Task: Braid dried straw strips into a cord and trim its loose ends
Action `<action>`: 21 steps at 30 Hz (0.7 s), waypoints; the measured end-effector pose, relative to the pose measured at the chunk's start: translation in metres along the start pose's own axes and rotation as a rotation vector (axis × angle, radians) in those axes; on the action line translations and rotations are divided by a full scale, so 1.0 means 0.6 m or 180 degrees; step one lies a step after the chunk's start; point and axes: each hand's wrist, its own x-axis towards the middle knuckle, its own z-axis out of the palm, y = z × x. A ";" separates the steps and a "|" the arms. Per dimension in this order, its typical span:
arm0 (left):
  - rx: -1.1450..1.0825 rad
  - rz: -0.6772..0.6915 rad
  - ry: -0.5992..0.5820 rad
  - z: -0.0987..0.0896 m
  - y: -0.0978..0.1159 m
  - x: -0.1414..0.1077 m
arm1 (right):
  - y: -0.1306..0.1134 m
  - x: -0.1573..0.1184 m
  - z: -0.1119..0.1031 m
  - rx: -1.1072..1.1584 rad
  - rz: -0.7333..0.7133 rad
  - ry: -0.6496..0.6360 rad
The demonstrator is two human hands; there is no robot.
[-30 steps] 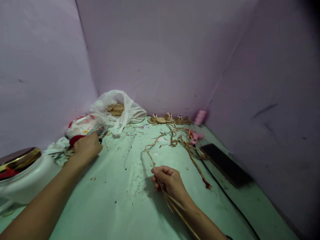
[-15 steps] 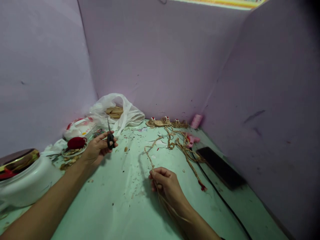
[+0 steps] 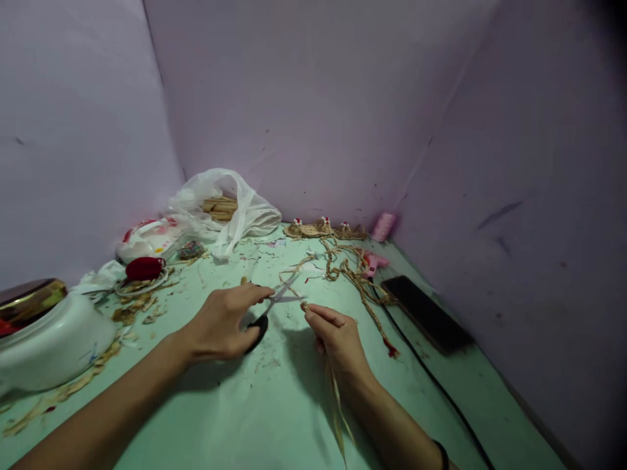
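Observation:
Black-handled scissors (image 3: 258, 331) are in my left hand (image 3: 223, 323), thumb and fingers in the handles, blades spread and pointing up and right beside a thin braided cord (image 3: 292, 291). My right hand (image 3: 337, 336) pinches that cord between thumb and fingertips. Loose pale strands (image 3: 337, 408) hang below the right hand, toward the near edge. Beyond the hands, a thicker braided rope (image 3: 368, 307) with a red-tied end lies in loops on the green surface (image 3: 255, 411).
Farther back are a white plastic bag (image 3: 255, 212) of straw strips, woven pieces (image 3: 311, 230), a pink spool (image 3: 383, 226) and a pink glue gun (image 3: 375, 262). A black phone (image 3: 426, 313) and cable lie right; a white pot (image 3: 59, 346) and red pouch (image 3: 145, 268) stand left.
My left hand has brought the scissors right and down, toward the cord, and their blades are now apart. My right hand has moved slightly up with the cord. The view has shifted a little.

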 end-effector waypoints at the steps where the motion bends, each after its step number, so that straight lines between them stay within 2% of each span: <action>1: 0.0240 0.0145 -0.0093 0.005 0.005 -0.002 | -0.001 -0.001 0.000 -0.0092 -0.0054 0.0026; 5: 0.0772 0.0309 -0.0386 0.020 0.014 -0.007 | -0.003 -0.005 0.001 -0.0486 -0.0333 -0.0063; 12: 0.1076 0.0403 -0.0548 0.029 0.015 -0.009 | -0.007 -0.012 0.000 -0.0853 -0.0755 -0.0333; 21: 0.0907 0.0457 -0.0742 0.026 0.012 -0.010 | -0.013 -0.013 0.000 -0.0908 -0.0710 -0.0322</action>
